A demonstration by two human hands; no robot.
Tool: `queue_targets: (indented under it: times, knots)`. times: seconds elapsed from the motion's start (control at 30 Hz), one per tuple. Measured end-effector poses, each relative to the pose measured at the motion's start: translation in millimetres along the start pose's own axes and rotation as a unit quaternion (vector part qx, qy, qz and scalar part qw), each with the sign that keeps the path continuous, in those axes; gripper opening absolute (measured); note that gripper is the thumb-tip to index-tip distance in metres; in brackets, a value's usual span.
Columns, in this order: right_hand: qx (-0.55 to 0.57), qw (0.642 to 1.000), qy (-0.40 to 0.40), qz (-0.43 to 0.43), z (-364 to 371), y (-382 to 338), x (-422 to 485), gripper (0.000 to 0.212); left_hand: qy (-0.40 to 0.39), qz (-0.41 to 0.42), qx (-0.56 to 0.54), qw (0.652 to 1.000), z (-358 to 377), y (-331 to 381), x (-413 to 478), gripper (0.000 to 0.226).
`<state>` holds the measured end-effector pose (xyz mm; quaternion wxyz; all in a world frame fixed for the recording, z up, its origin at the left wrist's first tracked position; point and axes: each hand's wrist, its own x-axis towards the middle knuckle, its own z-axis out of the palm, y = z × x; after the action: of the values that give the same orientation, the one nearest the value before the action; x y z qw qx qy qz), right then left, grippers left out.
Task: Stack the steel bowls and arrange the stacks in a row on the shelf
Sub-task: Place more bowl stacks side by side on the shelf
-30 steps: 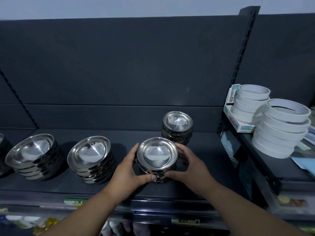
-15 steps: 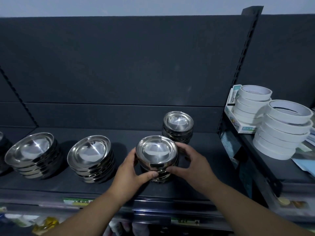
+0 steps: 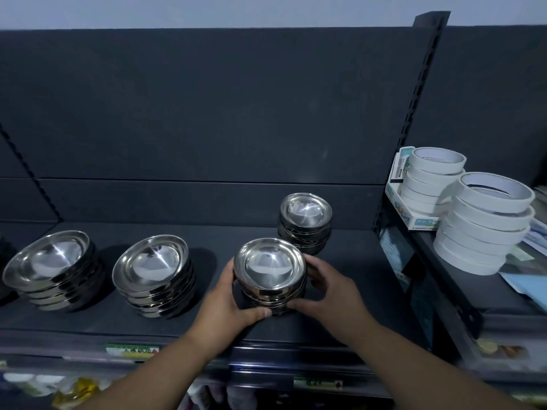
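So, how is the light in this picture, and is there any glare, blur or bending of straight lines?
Head view: dim, bluish light. Head view: white glare inside the top bowl of the held stack between the left hand and right hand. Head view: wide-angle bending makes the slotted upright lean; the packets at the bottom edge are blurred.

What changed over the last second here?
The left hand and right hand keep their grip on the front stack; its top bowls have risen and tipped slightly. The rear stack, far-left stack, its neighbour and the tape rolls have not moved.
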<state>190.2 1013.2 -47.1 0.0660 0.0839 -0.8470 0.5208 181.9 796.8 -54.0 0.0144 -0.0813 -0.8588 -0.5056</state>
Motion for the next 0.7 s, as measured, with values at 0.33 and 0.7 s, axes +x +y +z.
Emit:
queue_targets:
  times: [0.33, 0.7]
  knots:
    - [0.013, 1.0, 0.025, 0.005, 9, 8, -4, 0.077, -0.029, 0.001, -0.024, 0.999, -6, -1, 4, 0.106]
    - [0.01, 1.0, -0.003, 0.026, 0, 5, -1, 0.096, -0.017, -0.006, -0.03, 0.999, -11, 8, -1, 0.123]
